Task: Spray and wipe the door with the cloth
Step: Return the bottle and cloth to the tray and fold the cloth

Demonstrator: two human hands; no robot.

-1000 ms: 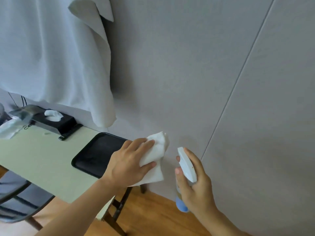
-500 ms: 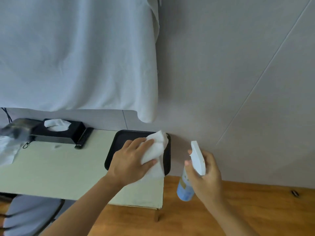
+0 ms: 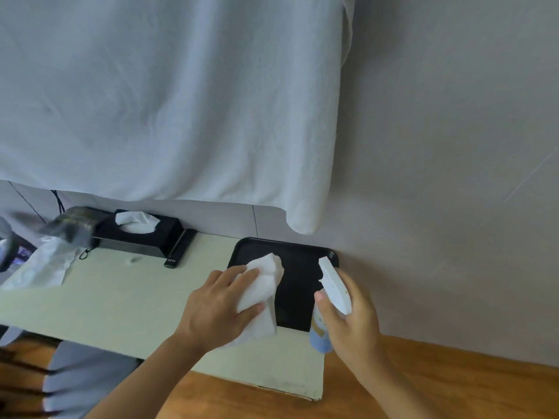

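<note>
Left hand [image 3: 216, 309] grips the white cloth [image 3: 262, 293], fingers curled over the top, loose end hanging below the palm. Right hand [image 3: 352, 323] is wrapped round the spray bottle [image 3: 334, 290], white head up, blue base poking out underneath. Both hover over the black tray [image 3: 298, 267] at the table's [image 3: 121, 297] right end. Grey panelled door [image 3: 453, 146] lies beyond to the right, untouched. A white sheet [image 3: 166, 101] drapes overhead; a tissue box [image 3: 140, 229] and a remote [image 3: 181, 248] sit further left.
</note>
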